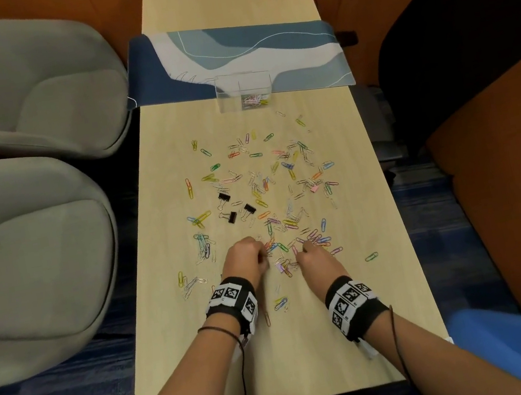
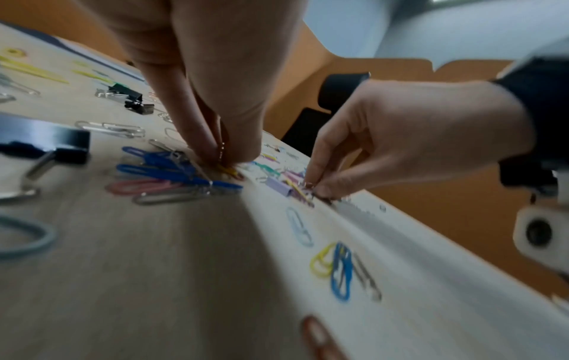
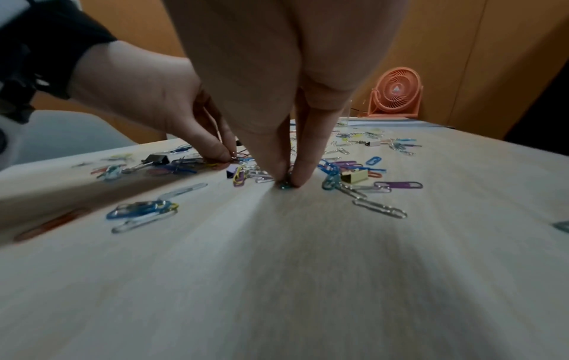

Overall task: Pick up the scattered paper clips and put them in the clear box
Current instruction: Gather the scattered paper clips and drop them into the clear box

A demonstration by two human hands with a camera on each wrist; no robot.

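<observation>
Head view: Your left hand [image 1: 245, 259] and right hand [image 1: 315, 257] are both down on the near part of the table [image 1: 314, 355], fingers curled into the scattered paper clips [image 1: 264, 189]. The clear box [image 1: 244, 90] stands well apart at the far end, on the edge of the blue mat [image 1: 159, 65], with a few clips already inside.
Left wrist view: Your left fingertips [image 2: 212, 156] pinch together over a yellow clip [image 2: 227, 169] beside a blue bunch; what exactly they hold is hidden.
Right wrist view: Your right fingertips [image 3: 303, 170] close on a small bluish clip [image 3: 284, 185] flat on the wood.
Risk, grip: Flat clips may slide out of your pinch.
Risk, tangles: Linked clips could drag neighbours off the table edge.
Risk, sorting: The black binder clips [image 1: 234, 207] lie among them; you could grab one by mistake.
</observation>
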